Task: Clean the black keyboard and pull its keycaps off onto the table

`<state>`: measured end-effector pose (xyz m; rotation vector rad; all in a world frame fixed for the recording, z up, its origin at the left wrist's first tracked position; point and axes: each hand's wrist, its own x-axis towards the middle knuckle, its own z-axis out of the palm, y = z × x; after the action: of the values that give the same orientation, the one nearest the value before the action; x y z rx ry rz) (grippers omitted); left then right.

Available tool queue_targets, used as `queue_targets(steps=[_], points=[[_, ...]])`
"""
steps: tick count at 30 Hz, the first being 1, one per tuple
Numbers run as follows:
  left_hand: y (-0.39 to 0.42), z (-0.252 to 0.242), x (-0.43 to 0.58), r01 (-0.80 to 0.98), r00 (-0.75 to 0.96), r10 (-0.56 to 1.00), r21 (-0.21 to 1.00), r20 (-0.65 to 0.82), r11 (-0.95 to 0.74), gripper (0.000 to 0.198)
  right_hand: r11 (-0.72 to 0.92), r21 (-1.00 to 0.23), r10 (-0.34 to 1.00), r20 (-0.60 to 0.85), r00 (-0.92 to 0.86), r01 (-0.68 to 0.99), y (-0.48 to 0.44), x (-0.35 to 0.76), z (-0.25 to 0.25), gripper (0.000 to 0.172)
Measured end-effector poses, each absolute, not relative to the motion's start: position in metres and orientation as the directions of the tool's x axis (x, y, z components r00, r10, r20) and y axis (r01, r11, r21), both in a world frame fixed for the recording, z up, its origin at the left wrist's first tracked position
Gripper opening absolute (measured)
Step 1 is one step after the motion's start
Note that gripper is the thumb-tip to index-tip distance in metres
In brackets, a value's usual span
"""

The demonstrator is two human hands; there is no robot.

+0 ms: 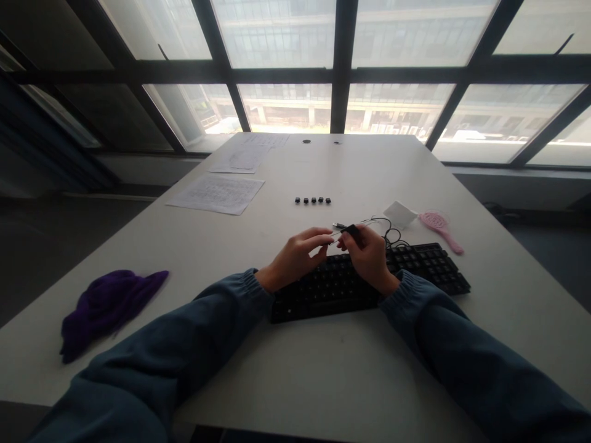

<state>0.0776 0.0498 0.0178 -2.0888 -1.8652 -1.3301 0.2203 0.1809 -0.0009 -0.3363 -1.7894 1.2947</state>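
Note:
Both my hands hover over the back rows of a black keyboard (415, 271) on the white table (323, 369). My right hand (369, 255) pinches a small black object (352, 230), which looks like a keycap or a keycap puller. My left hand (298, 255) has its fingertips pinched together against the same small piece, and what it grips is too small to name. Five black keycaps (313, 200) sit in a row on the table just beyond my hands. The keyboard's black cable (388, 231) coils behind my right hand.
A pink hairbrush (439, 227) and a white card (399, 215) lie at the keyboard's far right. Printed sheets (217, 192) lie at the far left, more paper (242, 159) beyond. A purple cloth (108, 304) sits near the left edge. Windows stand behind the table.

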Motion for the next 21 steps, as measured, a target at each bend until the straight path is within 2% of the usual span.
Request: queue_targets(steps=[7, 14, 18, 21], points=[[0.052, 0.019, 0.072, 0.776, -0.1, 0.781, 0.54, 0.616, -0.326, 0.015, 0.378, -0.879, 0.665, 0.476, -0.575, -0.29, 0.183, 0.219, 0.001, 0.016], [0.062, 0.035, 0.053, 0.79, -0.218, 0.743, 0.562, 0.632, -0.246, 0.022, 0.385, -0.882, 0.69, 0.471, -0.549, -0.272, 0.184, 0.217, 0.0, 0.021], [0.097, 0.048, 0.017, 0.802, -0.28, 0.744, 0.574, 0.607, -0.166, 0.027, 0.397, -0.877, 0.669, 0.478, -0.569, -0.27, 0.184, 0.217, -0.005, 0.019], [0.143, 0.047, -0.016, 0.85, -0.213, 0.811, 0.513, 0.545, -0.122, 0.029, 0.395, -0.879, 0.658, 0.473, -0.586, -0.267, 0.183, 0.216, -0.009, 0.018]])
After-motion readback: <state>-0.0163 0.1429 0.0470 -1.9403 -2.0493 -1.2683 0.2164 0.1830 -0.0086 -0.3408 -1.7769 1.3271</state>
